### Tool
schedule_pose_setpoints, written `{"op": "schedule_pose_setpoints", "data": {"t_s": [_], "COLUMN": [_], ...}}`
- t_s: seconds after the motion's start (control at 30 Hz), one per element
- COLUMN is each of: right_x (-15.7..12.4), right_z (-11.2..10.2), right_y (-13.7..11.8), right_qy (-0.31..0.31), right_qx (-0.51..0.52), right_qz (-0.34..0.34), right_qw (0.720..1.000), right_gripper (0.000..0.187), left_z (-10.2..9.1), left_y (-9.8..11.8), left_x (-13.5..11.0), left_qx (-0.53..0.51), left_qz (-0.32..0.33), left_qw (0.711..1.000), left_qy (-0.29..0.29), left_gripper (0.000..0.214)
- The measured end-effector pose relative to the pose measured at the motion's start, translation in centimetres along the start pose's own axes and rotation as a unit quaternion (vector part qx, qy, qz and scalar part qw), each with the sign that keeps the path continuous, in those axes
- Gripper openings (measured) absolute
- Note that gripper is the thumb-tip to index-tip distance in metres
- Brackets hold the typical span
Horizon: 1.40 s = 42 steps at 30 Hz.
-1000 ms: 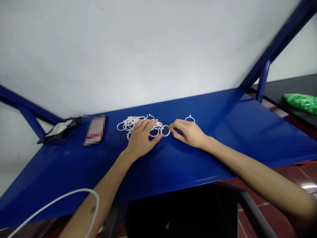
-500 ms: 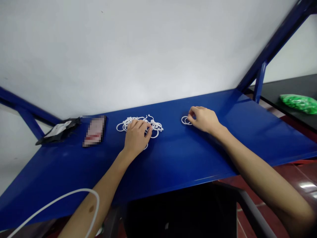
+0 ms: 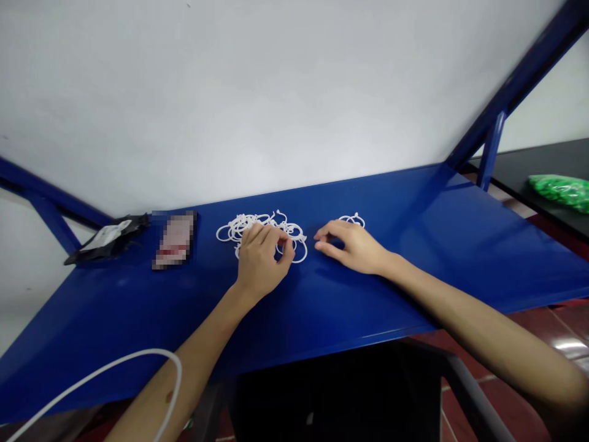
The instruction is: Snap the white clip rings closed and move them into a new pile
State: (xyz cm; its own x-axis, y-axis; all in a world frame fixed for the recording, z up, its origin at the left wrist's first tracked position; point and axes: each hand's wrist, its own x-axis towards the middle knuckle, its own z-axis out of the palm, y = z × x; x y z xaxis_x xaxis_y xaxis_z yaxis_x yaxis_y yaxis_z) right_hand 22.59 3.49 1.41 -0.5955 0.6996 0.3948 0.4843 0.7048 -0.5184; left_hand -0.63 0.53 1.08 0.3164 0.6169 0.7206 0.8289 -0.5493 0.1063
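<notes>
A tangled pile of white plastic rings lies on the blue metal table. My left hand rests on the pile's right side, its thumb and forefinger pinched on one white ring at the edge. My right hand lies just right of that ring, fingers stretched toward it and slightly apart, holding nothing. Behind my right hand sits a small separate group of white rings.
A black packet and a blurred-out flat object lie at the table's back left. A white cable loops over the near left edge. Blue frame struts rise at the right; a green bag lies on a dark surface beyond.
My right hand carried a ring rightwards to the small group, left it there, and has come back beside the pile. My left hand stayed on the pile and now pinches another ring.
</notes>
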Motion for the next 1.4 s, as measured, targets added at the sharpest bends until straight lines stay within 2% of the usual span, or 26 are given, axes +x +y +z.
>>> {"op": "schedule_pose_setpoints", "data": {"t_s": [0.1,0.27,0.47,0.73,1.07,1.2,1.4], "right_x": [-0.1,-0.1,0.0,0.0,-0.1,-0.1,-0.5], "right_z": [0.7,0.7,0.8,0.7,0.3,0.4,0.7], "right_y": [-0.8,-1.2,-1.1,-1.2,-1.2,-1.0,-1.0], "right_qy": [-0.022,-0.019,-0.019,-0.002,-0.017,-0.013,-0.039], "right_qx": [0.049,0.107,0.132,0.181,0.158,0.144,0.124], "right_qz": [-0.001,0.013,0.026,0.073,0.025,-0.005,-0.063], "right_qw": [0.999,0.994,0.991,0.981,0.987,0.990,0.990], "right_gripper": [0.021,0.017,0.014,0.016,0.019,0.017,0.016], "left_z": [0.2,0.3,0.4,0.5,0.7,0.9,1.1], "left_y": [0.5,0.9,0.9,0.7,0.6,0.6,1.2], "left_x": [-0.1,-0.2,-0.4,-0.5,-0.8,-1.0,-1.4], "left_qx": [-0.024,-0.048,-0.074,-0.109,-0.138,-0.131,-0.078], "left_qz": [0.007,0.022,0.027,0.017,0.031,0.049,0.092], "left_qw": [1.000,0.998,0.997,0.991,0.983,0.984,0.989], "left_qy": [0.008,0.015,0.022,-0.071,-0.116,-0.108,-0.087], "left_gripper": [0.014,0.015,0.012,0.009,0.013,0.016,0.021]}}
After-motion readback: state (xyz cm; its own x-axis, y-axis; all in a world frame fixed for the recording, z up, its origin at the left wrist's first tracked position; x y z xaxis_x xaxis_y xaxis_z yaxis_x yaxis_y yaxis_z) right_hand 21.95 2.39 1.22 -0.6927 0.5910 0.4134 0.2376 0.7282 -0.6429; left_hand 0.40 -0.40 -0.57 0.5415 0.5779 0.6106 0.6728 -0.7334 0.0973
